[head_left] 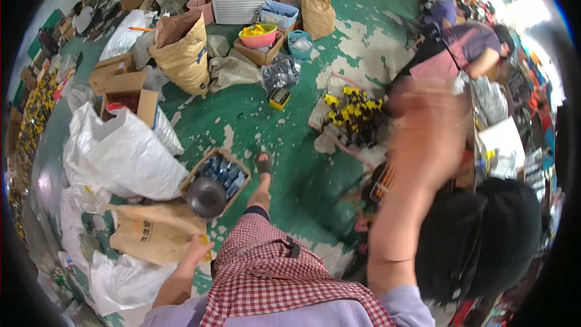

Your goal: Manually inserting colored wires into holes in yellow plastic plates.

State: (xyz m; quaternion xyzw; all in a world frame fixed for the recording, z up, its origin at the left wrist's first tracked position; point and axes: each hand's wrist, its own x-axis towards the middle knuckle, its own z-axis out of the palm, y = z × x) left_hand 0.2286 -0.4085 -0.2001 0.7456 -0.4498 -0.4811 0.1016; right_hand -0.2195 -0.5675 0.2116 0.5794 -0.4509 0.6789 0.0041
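Observation:
My left hand [198,248] is low beside my red-checked apron [260,272], its fingers closed on a small yellow piece [207,243] whose kind I cannot make out. A flat brown paper sack [136,230] lies next to that hand. Just beyond is a carton [247,177] of dark bluish pieces, with a dark round bowl-like thing [207,197] over its near corner. My right hand [430,100] is raised on an outstretched arm at the right. Motion smears its fingers, so whether it holds anything is hidden.
A black padded seat [478,236] stands at the right, by a cluttered bench. A pile of yellow-and-black pieces [354,109] lies on the green floor. White sacks [121,151], cartons and a tall paper bag [180,54] crowd the left. A co-worker [448,51] leans over at upper right.

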